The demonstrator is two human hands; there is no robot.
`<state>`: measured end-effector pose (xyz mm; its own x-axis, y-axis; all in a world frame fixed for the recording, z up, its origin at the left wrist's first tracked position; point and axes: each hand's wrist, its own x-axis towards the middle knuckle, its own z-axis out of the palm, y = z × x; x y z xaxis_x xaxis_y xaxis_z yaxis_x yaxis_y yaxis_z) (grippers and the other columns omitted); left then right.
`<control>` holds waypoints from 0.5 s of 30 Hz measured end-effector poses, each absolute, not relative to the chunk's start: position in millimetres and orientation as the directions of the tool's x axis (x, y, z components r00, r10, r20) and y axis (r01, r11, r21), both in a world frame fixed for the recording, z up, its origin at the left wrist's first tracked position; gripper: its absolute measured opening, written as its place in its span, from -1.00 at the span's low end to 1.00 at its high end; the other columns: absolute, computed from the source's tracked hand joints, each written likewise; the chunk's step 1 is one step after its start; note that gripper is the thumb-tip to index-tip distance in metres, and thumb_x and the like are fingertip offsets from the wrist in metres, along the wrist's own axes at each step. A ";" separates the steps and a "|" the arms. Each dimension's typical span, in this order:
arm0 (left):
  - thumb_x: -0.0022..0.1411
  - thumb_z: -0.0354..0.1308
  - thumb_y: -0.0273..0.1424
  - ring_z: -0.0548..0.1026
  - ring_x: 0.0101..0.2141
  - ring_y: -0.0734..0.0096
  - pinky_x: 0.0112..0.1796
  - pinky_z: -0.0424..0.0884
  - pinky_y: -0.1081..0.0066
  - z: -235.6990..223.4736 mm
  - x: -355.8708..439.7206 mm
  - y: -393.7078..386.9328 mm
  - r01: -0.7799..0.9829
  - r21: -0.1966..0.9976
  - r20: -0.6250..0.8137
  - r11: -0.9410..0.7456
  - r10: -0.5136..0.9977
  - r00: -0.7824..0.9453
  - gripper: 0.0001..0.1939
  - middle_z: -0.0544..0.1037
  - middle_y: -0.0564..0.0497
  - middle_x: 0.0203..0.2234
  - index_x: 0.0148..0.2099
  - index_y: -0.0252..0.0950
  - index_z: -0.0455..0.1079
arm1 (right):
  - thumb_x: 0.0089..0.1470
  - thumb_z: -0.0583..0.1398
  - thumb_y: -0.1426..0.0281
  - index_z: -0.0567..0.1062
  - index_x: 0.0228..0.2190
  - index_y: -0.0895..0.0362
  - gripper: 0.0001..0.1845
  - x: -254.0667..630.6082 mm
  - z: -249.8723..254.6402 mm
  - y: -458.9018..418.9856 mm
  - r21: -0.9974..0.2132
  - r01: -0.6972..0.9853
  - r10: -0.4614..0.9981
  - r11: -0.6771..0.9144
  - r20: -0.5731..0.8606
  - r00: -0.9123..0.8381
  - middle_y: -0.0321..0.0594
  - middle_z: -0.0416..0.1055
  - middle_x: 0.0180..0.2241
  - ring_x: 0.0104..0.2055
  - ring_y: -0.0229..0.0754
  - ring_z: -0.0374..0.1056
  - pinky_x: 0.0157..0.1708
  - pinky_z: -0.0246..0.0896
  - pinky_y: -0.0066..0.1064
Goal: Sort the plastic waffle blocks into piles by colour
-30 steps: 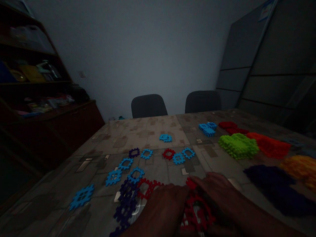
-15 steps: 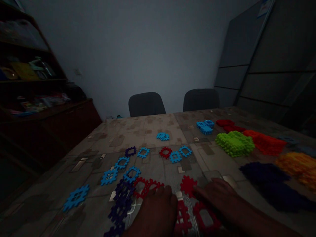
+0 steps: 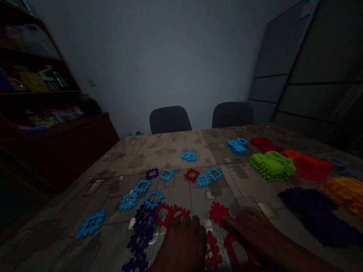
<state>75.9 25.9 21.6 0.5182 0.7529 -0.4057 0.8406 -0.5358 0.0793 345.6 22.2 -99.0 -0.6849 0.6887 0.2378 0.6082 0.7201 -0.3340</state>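
Note:
My left hand rests low at the middle of the table with its fingers curled down. Its fingertips meet the edge of a red toothed interlocking tile; what lies under the palm is hidden. My right hand lies palm down with its fingers stretched out, one digit reaching a solid red toothed tile. Below that hand sits a red window-frame tile, partly covered. Between the hands is another red tile with small openings. Dark purple tiles run in a chain left of my left hand.
Loose blue tiles are scattered at left and centre on the patterned tablecloth. To the right stand piles of green tiles, orange tiles, yellow tiles and dark purple tiles. Two chairs stand beyond the table.
The whole view has shifted slightly, so things appear a little further right. Both hands keep nearly the same place over the red tiles.

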 end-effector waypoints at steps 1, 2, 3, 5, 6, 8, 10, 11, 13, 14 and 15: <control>0.44 0.13 -0.46 0.56 0.08 -0.17 0.08 0.49 -0.06 23.8 77.6 26.4 0.843 0.079 -0.426 -0.532 0.747 0.511 -0.69 0.60 -0.35 0.04 0.14 -0.40 0.55 | -0.08 0.37 0.21 0.05 0.47 -0.06 0.16 347.3 -94.6 22.8 -0.349 0.588 0.675 0.730 0.228 -0.702 -0.11 0.59 -0.05 -0.09 0.12 0.50 0.15 0.21 0.03; 0.42 0.14 -0.49 0.56 0.09 -0.19 0.08 0.49 -0.08 25.6 79.2 26.7 0.845 0.080 -0.437 -0.528 0.743 0.506 -0.68 0.60 -0.36 0.06 0.15 -0.41 0.54 | -0.05 0.37 0.21 0.04 0.48 -0.09 0.15 348.6 -87.7 22.5 -0.368 0.573 0.667 0.732 0.217 -0.713 -0.11 0.59 -0.03 -0.08 0.12 0.51 0.14 0.23 0.01; 0.42 0.14 -0.51 0.56 0.10 -0.20 0.08 0.50 -0.09 26.8 80.4 26.8 0.848 0.082 -0.440 -0.524 0.744 0.503 -0.68 0.59 -0.37 0.07 0.15 -0.41 0.54 | -0.02 0.37 0.20 0.05 0.48 -0.12 0.12 349.6 -78.4 21.2 -0.388 0.564 0.666 0.729 0.210 -0.716 -0.12 0.60 -0.01 -0.07 0.12 0.51 0.15 0.26 0.00; 0.44 0.11 -0.55 0.56 0.10 -0.18 0.08 0.49 -0.08 27.9 81.9 26.9 0.851 0.088 -0.424 -0.517 0.754 0.502 -0.68 0.60 -0.36 0.07 0.15 -0.39 0.54 | 0.06 0.36 0.14 0.09 0.47 -0.18 0.04 350.5 -55.1 15.1 -0.415 0.573 0.688 0.707 0.215 -0.693 -0.14 0.59 0.05 -0.01 0.15 0.51 0.17 0.29 0.02; 0.45 0.09 -0.54 0.56 0.10 -0.17 0.07 0.49 -0.07 27.9 82.2 27.2 0.853 0.091 -0.419 -0.514 0.757 0.501 -0.68 0.60 -0.36 0.07 0.15 -0.38 0.54 | 0.10 0.35 0.11 0.11 0.47 -0.20 -0.01 350.7 -42.7 10.9 -0.418 0.592 0.710 0.689 0.225 -0.668 -0.14 0.58 0.08 0.04 0.18 0.50 0.19 0.29 0.05; 0.47 0.09 -0.50 0.57 0.09 -0.18 0.08 0.47 -0.07 27.1 82.0 28.7 0.854 0.101 -0.418 -0.511 0.757 0.502 -0.69 0.61 -0.36 0.07 0.16 -0.38 0.54 | 0.19 0.30 0.10 0.13 0.46 -0.23 -0.10 351.5 -20.3 2.9 -0.404 0.635 0.748 0.658 0.254 -0.614 -0.16 0.55 0.15 0.12 0.22 0.47 0.22 0.30 0.10; 0.47 0.09 -0.47 0.57 0.09 -0.19 0.08 0.46 -0.07 25.8 80.3 31.5 0.853 0.110 -0.433 -0.510 0.748 0.503 -0.68 0.61 -0.36 0.07 0.17 -0.38 0.53 | 0.27 0.25 0.17 0.16 0.44 -0.29 -0.21 353.1 -4.1 0.2 -0.385 0.677 0.779 0.627 0.288 -0.558 -0.20 0.54 0.17 0.16 0.21 0.45 0.22 0.34 0.08; 0.46 0.09 -0.47 0.57 0.09 -0.20 0.08 0.47 -0.06 25.3 78.8 33.1 0.852 0.113 -0.441 -0.511 0.743 0.503 -0.67 0.62 -0.36 0.07 0.17 -0.38 0.53 | 0.31 0.22 0.21 0.21 0.42 -0.30 -0.28 354.0 1.6 2.3 -0.380 0.691 0.789 0.615 0.293 -0.540 -0.21 0.54 0.17 0.17 0.19 0.46 0.20 0.37 0.04; 0.43 0.13 -0.45 0.59 0.06 -0.19 0.04 0.50 -0.03 25.6 74.7 36.3 0.848 0.122 -0.438 -0.516 0.739 0.512 -0.67 0.63 -0.36 0.04 0.17 -0.38 0.53 | 0.35 0.18 0.24 0.32 0.36 -0.28 -0.40 353.7 9.3 14.2 -0.381 0.701 0.797 0.603 0.275 -0.537 -0.19 0.54 0.17 0.17 0.14 0.47 0.15 0.44 -0.04; 0.40 0.17 -0.42 0.61 0.04 -0.20 0.02 0.52 -0.01 27.0 72.0 37.5 0.846 0.123 -0.433 -0.519 0.739 0.517 -0.66 0.64 -0.36 0.03 0.17 -0.37 0.53 | 0.35 0.18 0.25 0.38 0.33 -0.24 -0.44 351.7 12.1 23.7 -0.383 0.697 0.795 0.606 0.253 -0.552 -0.16 0.54 0.18 0.17 0.13 0.48 0.13 0.45 -0.06; 0.37 0.21 -0.39 0.62 0.01 -0.20 -0.01 0.54 0.00 29.5 69.2 38.4 0.843 0.126 -0.424 -0.524 0.739 0.523 -0.65 0.65 -0.35 0.01 0.15 -0.37 0.53 | 0.35 0.18 0.26 0.42 0.31 -0.18 -0.47 348.0 14.6 35.1 -0.384 0.689 0.786 0.615 0.224 -0.576 -0.12 0.54 0.18 0.18 0.11 0.47 0.13 0.45 -0.07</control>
